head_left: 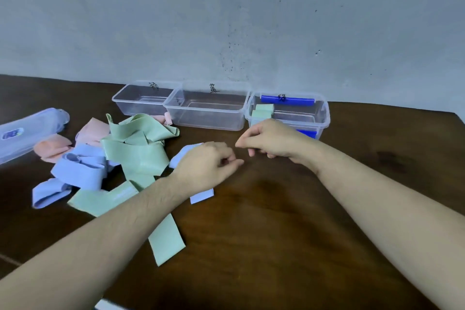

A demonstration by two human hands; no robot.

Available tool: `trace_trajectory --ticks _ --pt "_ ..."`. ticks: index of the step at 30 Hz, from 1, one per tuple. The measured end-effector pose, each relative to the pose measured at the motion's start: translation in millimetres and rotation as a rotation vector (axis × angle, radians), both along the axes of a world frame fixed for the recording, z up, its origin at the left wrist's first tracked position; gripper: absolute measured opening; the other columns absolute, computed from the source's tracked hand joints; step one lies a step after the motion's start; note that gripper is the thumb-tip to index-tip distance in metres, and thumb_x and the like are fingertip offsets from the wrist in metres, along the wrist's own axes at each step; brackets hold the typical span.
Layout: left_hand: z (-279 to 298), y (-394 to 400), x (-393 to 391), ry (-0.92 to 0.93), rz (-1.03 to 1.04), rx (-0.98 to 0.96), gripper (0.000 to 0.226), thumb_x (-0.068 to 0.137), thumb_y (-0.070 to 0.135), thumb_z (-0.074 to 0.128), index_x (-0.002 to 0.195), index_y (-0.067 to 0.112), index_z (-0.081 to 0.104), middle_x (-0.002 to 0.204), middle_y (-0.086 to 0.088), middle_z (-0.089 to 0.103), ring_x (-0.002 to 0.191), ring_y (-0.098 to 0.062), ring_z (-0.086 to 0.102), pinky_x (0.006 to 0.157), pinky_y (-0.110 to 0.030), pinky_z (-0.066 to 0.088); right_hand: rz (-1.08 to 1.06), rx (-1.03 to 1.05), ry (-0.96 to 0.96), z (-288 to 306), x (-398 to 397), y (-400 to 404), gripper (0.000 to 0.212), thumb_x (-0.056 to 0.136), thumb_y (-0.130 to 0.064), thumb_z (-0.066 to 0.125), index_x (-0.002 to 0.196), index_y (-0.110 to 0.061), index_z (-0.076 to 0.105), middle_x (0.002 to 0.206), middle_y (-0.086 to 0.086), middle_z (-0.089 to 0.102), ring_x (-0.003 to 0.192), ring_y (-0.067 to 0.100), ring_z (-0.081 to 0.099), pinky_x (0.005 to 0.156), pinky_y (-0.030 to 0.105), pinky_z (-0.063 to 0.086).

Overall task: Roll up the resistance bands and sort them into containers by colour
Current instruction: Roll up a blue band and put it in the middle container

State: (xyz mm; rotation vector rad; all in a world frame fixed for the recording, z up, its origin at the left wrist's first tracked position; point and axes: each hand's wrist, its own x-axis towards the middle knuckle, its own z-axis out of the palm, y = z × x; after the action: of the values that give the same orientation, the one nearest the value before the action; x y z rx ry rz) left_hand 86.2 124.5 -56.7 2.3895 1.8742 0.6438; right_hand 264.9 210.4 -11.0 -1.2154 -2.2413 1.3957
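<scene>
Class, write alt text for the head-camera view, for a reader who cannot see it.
A person's left hand and right hand, fingers curled, hover over a dark wooden table beside a loose pile of green bands, blue bands and pink bands. Three clear containers line the wall; only the right container holds rolled green bands.

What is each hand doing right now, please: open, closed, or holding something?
Left hand: fingers curled, above a blue band; a grip cannot be told.
Right hand: fingers curled; nothing visible in it.

Three containers [206, 108] behind; bands [136, 156] left front on table [276, 221].
</scene>
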Motion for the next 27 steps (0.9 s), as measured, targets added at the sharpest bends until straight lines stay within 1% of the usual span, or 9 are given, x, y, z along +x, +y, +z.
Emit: trace_trajectory --ticks 4,6,11,14,18,21,24,26,27 --pt "-5.6 -32.3 -6.5 -0.026 0.120 -0.045 0.016 0.093 0.041 0.062 0.084 0.028 0.065 0.078 0.015 0.058 0.067 0.001 0.050 0.059 -0.016 0.036 0.072 0.024 -0.045 -11.4 -14.5 -16.2 0.034 0.096 -0.049 0.060 0.078 -0.023 0.074 0.065 -0.008 0.067 0.066 0.013 0.052 0.060 0.028 0.040" --pt "-7.2 -47.3 -12.1 -0.033 0.181 -0.083 0.007 0.093 0.038 0.063 0.092 0.031 0.065 0.081 0.017 0.058 0.069 0.004 0.051 0.060 -0.018 0.039 0.104 0.056 -0.072 -17.4 -24.8 -24.2 0.039 0.099 -0.049 0.055 0.076 -0.021 0.070 0.066 -0.007 0.067 0.064 0.008 0.054 0.061 0.026 0.042" --pt "-13.0 -75.1 -33.3 -0.065 0.287 -0.114 0.005 0.092 0.030 0.064 0.097 0.029 0.063 0.076 0.014 0.053 0.066 -0.008 0.053 0.063 -0.033 0.049 0.196 0.122 -0.076 -36.1 -48.6 -36.0 0.005 0.099 -0.026 0.055 0.103 -0.026 0.058 0.082 -0.004 0.072 0.070 0.013 0.061 0.071 0.035 0.051" --pt "-13.3 -79.8 -48.9 -0.066 0.315 -0.083 0.005 0.093 0.030 0.062 0.095 0.028 0.065 0.080 0.011 0.056 0.071 -0.008 0.053 0.064 -0.031 0.048 0.200 0.166 -0.091 -41.0 -62.6 -38.7 0.011 0.095 -0.025 0.060 0.104 -0.030 0.058 0.095 0.004 0.070 0.080 0.022 0.062 0.070 0.036 0.048" --pt "-13.2 -73.8 -73.7 -0.151 0.344 -0.062 0.010 0.092 0.028 0.061 0.100 0.026 0.066 0.091 0.009 0.061 0.081 -0.012 0.058 0.071 -0.030 0.049 0.033 0.214 -0.131 -45.0 -86.8 -36.9 0.018 0.098 -0.042 0.057 0.103 -0.025 0.061 0.088 0.002 0.063 0.074 0.013 0.053 0.065 0.031 0.042" --pt "-12.7 -66.6 -89.0 -0.183 0.338 -0.092 0.017 0.092 0.029 0.061 0.109 0.027 0.064 0.099 0.010 0.060 0.080 -0.011 0.055 0.071 -0.026 0.044 -0.101 0.261 -0.194 -47.6 -108.9 -28.8 0.045 0.096 -0.059 0.052 0.121 -0.023 0.060 0.116 -0.002 0.064 0.103 0.015 0.059 0.084 0.034 0.050" --pt "-12.7 -61.6 -98.9 -0.182 0.279 -0.123 0.019 0.094 0.032 0.058 0.112 0.029 0.063 0.100 0.012 0.058 0.081 -0.009 0.052 0.070 -0.023 0.040 -0.232 0.183 -0.265 -53.9 -129.1 -16.8 0.079 0.089 -0.076 0.047 0.145 -0.020 0.047 0.148 0.003 0.049 0.136 0.027 0.045 0.106 0.043 0.043" --pt "-14.7 -57.8 -107.2 -0.185 0.227 -0.125 0.018 0.094 0.032 0.058 0.110 0.027 0.064 0.102 0.010 0.060 0.086 -0.011 0.054 0.071 -0.024 0.041 -0.271 0.153 -0.325 -60.3 -140.5 -12.4 0.080 0.083 -0.080 0.049 0.139 -0.023 0.054 0.145 0.002 0.052 0.136 0.029 0.044 0.107 0.044 0.042" --pt "-14.9 -56.1 -109.9 -0.196 0.207 -0.124 0.017 0.094 0.031 0.058 0.109 0.026 0.064 0.103 0.009 0.060 0.087 -0.011 0.054 0.071 -0.024 0.041 -0.274 0.161 -0.344 -62.2 -143.4 -12.0 0.070 0.081 -0.078 0.054 0.129 -0.027 0.060 0.137 0.001 0.058 0.132 0.029 0.047 0.104 0.044 0.044"
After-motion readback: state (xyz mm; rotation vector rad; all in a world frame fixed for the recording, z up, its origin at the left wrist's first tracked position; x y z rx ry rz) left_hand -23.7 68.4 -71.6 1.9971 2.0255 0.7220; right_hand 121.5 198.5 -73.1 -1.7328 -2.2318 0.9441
